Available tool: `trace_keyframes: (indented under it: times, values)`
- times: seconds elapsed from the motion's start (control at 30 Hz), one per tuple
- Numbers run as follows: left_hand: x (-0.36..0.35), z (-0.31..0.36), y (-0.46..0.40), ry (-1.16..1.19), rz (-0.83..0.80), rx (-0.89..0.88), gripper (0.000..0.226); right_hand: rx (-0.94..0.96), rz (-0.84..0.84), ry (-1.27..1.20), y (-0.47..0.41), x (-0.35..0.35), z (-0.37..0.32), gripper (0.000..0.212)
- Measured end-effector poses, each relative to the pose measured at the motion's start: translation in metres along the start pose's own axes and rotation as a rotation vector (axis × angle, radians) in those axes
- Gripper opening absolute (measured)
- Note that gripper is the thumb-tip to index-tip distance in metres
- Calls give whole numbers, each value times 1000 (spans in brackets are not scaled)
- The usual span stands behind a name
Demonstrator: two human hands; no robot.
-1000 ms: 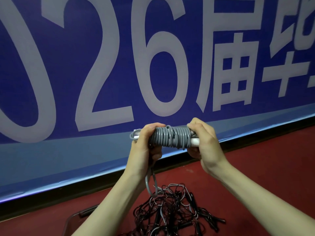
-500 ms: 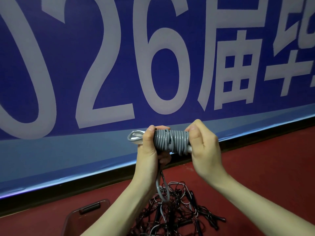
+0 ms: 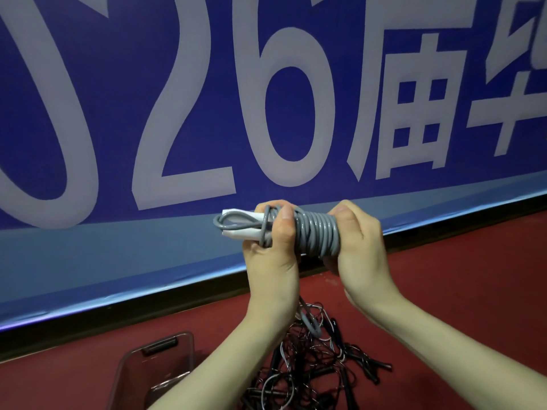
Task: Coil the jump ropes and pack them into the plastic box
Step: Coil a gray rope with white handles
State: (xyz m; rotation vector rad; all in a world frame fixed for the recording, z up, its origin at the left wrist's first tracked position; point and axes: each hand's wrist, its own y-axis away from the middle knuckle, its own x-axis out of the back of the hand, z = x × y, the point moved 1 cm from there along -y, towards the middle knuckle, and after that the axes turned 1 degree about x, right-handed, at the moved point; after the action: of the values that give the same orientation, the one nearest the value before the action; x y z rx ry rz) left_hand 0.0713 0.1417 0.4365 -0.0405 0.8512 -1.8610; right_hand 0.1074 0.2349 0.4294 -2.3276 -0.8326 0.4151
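Note:
A grey jump rope [image 3: 318,233] is wound in tight turns round its white handles, whose ends stick out to the left with a small grey loop. My left hand [image 3: 270,250] grips the left part of the bundle, thumb over the coils. My right hand [image 3: 359,247] grips the right end, thumb on top. A short grey tail hangs below my left wrist. A clear plastic box [image 3: 127,371] stands on the red floor at lower left, partly behind my left forearm.
A tangled pile of black jump ropes [image 3: 313,371] lies on the red floor under my hands. A blue banner [image 3: 118,113] with large white characters fills the background, with a black strip along its base.
The hanging grey tail has grown shorter as more turns went onto the bundle. Both hands shifted slightly on it, and more of the plastic box has come into sight.

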Motion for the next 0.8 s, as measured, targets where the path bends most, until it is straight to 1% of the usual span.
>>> trace_keyframes:
  times: [0.03, 0.17, 0.2, 0.3, 0.4, 0.53, 0.6, 0.67, 0.73, 0.8]
  values:
    - [0, 0, -1, -3, 3, -16, 40, -41, -9, -22, -1, -1, 0, 38]
    - [7, -5, 0, 8, -9, -37, 35, -173, -46, -59, 0, -5, -2, 23]
    - [8, -7, 1, 13, -17, -44, 34, -214, -60, -78, 1, -5, -2, 22]
    - [13, -9, 2, 15, -28, -68, 32, -334, -109, -145, 3, -7, -2, 31]
    - [15, -9, -2, -18, -10, -31, 31, -375, -153, -140, 0, -7, -4, 31]
    - [9, 1, -16, -83, -65, 10, 32, -334, -129, -132, -13, -4, -11, 31]
    - [6, 9, -22, -62, -115, 34, 41, -308, -101, -152, -18, -2, -14, 31]
    - [4, 14, -26, -38, -111, 104, 47, -267, -74, -133, -19, -3, -11, 32]
    - [4, 14, -27, -65, -95, 169, 45, -197, -49, -65, -19, -3, -6, 30]
    - [4, 9, -25, -77, -113, 210, 40, -102, -34, 20, -18, -1, -3, 26]
